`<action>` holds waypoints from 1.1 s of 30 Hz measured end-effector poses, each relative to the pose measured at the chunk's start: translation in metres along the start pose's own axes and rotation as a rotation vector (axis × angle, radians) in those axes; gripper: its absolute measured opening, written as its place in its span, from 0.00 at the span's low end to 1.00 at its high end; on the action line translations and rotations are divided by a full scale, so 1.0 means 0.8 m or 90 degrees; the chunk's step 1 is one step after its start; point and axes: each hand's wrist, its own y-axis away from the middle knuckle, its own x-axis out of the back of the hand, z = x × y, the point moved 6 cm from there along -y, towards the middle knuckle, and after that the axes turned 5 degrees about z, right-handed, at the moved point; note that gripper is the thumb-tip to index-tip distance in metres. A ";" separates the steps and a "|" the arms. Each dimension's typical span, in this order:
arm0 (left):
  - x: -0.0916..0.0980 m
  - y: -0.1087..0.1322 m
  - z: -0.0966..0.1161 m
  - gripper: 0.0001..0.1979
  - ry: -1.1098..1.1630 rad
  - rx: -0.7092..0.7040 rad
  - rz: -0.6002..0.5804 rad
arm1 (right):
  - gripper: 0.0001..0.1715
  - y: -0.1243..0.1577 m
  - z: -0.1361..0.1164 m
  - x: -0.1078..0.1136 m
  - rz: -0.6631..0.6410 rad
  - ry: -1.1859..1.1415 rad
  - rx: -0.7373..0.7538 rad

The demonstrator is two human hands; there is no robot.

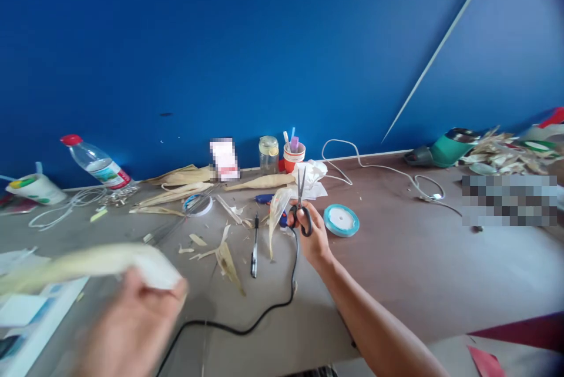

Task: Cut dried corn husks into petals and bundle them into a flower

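Note:
My left hand (136,318), smeared by motion at the lower left, grips a long pale strip of corn husk (101,259) between thumb and fingers. The husk stretches away to the left edge. Black-handled scissors (301,189) are in my right hand (312,239), blades pointing up and nearly closed. Just left of that hand hangs or lies a translucent husk piece (277,215); whether it is touched I cannot tell. Behind the fingers shows part of a blue glue gun (283,218). A teal ribbon spool (341,220) lies right of the hand.
A black cord (247,330) crosses the table. A pen (255,248), husk scraps (229,262) and whole husks (259,182) lie about. Along the blue wall stand a water bottle (99,162), a glass jar (268,155) and paper cups (293,157). A green hair dryer (449,147) lies far right.

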 end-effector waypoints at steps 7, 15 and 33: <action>-0.011 0.007 -0.081 0.05 0.153 0.126 -0.087 | 0.25 0.032 0.017 -0.037 -0.165 0.129 -0.070; -0.043 -0.025 -0.120 0.12 0.130 0.097 -0.058 | 0.24 0.049 0.030 -0.051 -0.212 0.187 -0.057; -0.070 -0.027 -0.188 0.15 -0.009 0.168 -0.226 | 0.25 0.054 0.047 -0.057 -0.144 0.238 -0.123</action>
